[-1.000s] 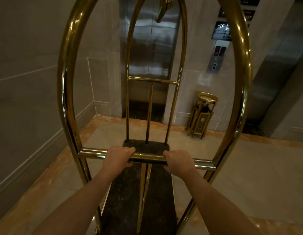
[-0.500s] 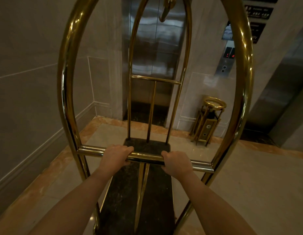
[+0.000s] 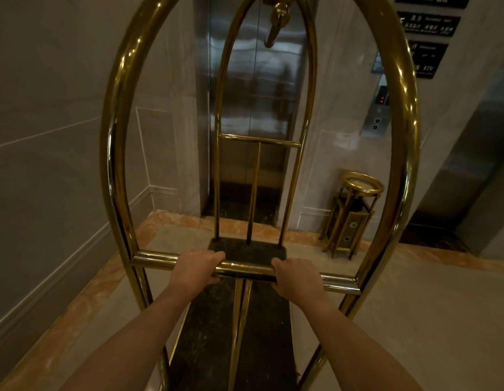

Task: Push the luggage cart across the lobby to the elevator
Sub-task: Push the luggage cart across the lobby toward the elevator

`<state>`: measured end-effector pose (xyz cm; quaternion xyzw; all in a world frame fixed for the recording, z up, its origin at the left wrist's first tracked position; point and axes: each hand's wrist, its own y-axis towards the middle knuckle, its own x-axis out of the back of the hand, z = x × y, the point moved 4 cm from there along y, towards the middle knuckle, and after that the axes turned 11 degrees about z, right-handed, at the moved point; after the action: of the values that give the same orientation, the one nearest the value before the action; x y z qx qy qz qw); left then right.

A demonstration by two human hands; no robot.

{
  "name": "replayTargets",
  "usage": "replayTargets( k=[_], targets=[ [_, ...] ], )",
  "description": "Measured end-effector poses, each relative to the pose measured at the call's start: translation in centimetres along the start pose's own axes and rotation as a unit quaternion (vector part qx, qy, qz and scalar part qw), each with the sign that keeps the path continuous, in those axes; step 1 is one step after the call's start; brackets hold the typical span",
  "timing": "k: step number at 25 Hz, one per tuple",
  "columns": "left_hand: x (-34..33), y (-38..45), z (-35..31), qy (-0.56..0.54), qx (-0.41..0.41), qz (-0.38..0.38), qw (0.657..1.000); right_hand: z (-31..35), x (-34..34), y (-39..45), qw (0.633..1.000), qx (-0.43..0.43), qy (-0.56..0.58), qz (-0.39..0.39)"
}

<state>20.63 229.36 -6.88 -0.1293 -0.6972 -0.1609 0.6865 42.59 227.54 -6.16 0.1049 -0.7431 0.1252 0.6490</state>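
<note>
A brass luggage cart (image 3: pixel 115 153) with tall arched frames and a dark carpeted deck (image 3: pixel 211 334) fills the view; the deck carries nothing. My left hand (image 3: pixel 195 268) and my right hand (image 3: pixel 297 279) both grip its horizontal push bar (image 3: pixel 245 268), knuckles up, about a hand's width apart. Straight ahead, seen through the far arch, stand the shut steel elevator doors (image 3: pixel 267 88). The cart's far end lies a short way before the door sill.
A grey panelled wall (image 3: pixel 47 165) runs close along the left. A brass ashtray bin (image 3: pixel 351 218) stands right of the doors, under the call panel (image 3: pixel 376 119). A second elevator opening (image 3: pixel 465 176) is at far right. The pale marble floor (image 3: pixel 414 320) widens rightward.
The cart and I have rolled closer to the elevator doors, which look larger and more centred. The bin and call panel have shifted right. Both hands keep the same grip.
</note>
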Motion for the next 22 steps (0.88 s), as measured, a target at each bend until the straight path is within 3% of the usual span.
replayTargets(
  k=[22],
  targets=[
    [-0.3, 21.0, 8.2, -0.002, 0.016, -0.032, 0.999, -8.1, 0.1, 21.9, 1.000, -0.004, 0.013, -0.013]
  ],
)
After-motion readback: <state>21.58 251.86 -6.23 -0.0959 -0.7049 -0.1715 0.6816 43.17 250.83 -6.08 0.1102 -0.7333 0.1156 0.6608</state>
